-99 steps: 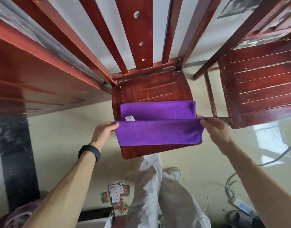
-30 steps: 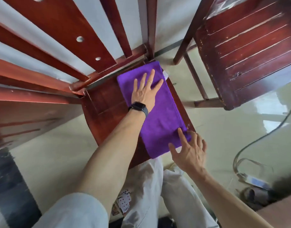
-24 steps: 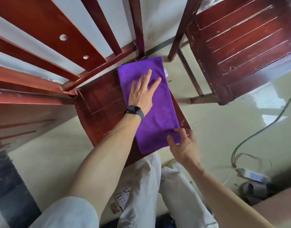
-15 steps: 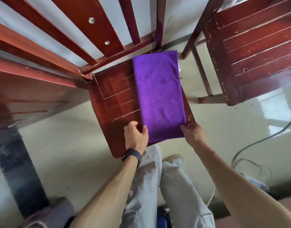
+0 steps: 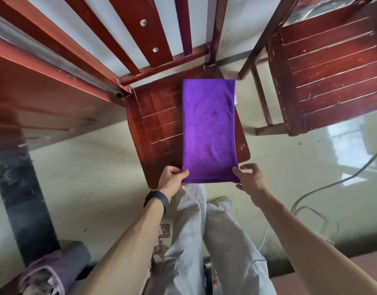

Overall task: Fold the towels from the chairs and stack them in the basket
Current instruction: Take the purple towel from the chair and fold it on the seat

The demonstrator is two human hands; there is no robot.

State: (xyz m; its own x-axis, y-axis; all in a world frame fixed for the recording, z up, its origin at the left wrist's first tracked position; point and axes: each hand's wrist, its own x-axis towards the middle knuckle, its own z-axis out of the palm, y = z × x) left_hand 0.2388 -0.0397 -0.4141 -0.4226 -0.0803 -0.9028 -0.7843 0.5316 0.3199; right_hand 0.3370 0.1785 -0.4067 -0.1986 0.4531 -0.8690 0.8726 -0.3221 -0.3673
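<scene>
Nearby, a second slatted wooden chair (image 5: 332, 81) is standing at right and cables (image 5: 351, 176) are trailing over the glossy floor (image 5: 87, 177), while a plush purple towel (image 5: 208, 128), folded into a long rectangle, is lying along the right side of the chair seat (image 5: 159, 124), left hand (image 5: 172, 177) and right hand (image 5: 249, 179) pinching its near corners.

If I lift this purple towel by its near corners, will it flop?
Likely floppy: the purple towel lies limp on the chair seat, so its far end should droop. Probably light, being thin cloth. Layers may slide apart, since the left hand and right hand pinch only corners.
</scene>
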